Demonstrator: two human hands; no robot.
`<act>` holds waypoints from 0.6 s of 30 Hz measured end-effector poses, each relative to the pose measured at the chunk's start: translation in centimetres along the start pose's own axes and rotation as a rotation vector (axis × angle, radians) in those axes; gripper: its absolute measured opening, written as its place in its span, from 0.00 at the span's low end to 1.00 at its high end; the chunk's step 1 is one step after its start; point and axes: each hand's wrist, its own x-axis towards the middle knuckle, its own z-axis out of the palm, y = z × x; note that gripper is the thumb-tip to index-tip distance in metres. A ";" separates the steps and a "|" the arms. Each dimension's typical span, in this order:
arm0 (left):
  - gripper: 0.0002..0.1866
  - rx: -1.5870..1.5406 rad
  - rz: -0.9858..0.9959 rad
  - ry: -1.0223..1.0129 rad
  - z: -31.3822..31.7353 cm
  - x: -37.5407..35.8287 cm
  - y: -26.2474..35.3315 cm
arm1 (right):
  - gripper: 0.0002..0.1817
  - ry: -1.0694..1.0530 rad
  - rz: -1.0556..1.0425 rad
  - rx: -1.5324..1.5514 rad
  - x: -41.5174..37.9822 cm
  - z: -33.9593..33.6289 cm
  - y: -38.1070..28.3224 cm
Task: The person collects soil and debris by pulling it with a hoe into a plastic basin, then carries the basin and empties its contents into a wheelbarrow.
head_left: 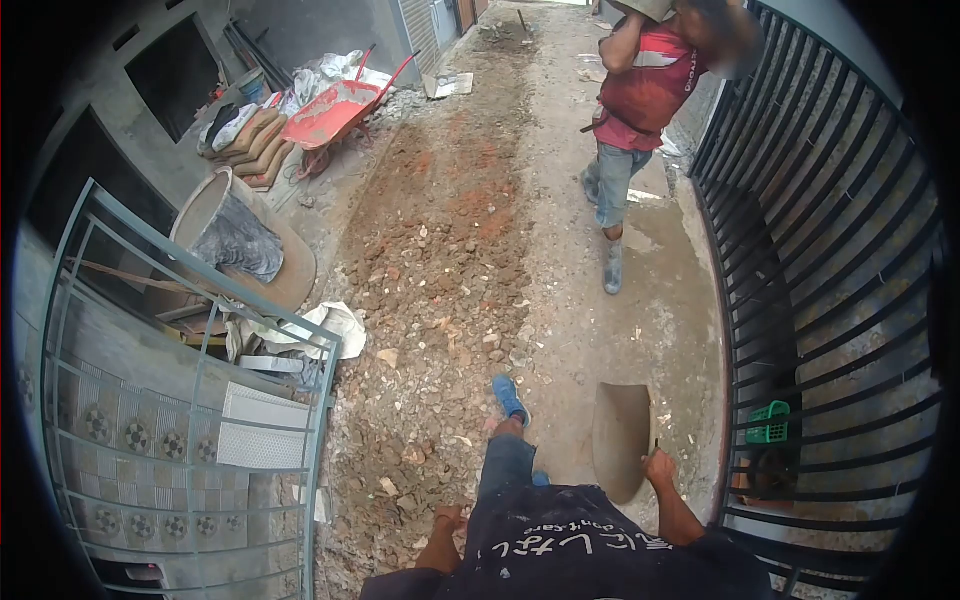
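Note:
A curved, grey-brown scoop-like container [621,440] hangs at my right side, above the concrete strip. My right hand [660,466] is closed at its right edge, with a short, thin dark piece showing above the fingers. Low in the view, my left hand [450,515] is beside my dark shirt, over the rubble, with its fingers curled and nothing visible in them. One blue shoe [509,396] is forward on the ground.
Ahead on the right, a person [645,90] in red carries a load on the shoulder. Black railings [790,270] line the right side; a green metal gate [195,425] stands left. Beyond are a large tub [285,262], stacked sacks [257,150] and a red wheelbarrow [333,113]. Rubble [430,270] covers the middle.

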 end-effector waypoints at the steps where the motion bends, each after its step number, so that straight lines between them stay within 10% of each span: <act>1: 0.11 -0.019 -0.031 0.004 -0.2 2.1 0.5 | 0.24 -0.043 0.024 -0.048 1.5 0.4 -1.0; 4: 0.10 0.541 0.248 -0.074 -1.1 -0.6 6.8 | 0.28 -0.217 0.073 -0.178 7.3 2.0 -2.1; 8: 0.16 -0.142 0.002 -0.077 -2.0 1.6 18.8 | 0.21 -0.434 -0.085 -0.361 12.3 0.6 -5.1; 18: 0.13 -0.034 0.605 0.006 -1.1 0.1 61.6 | 0.25 -0.402 -0.035 -0.314 22.9 -8.5 -22.8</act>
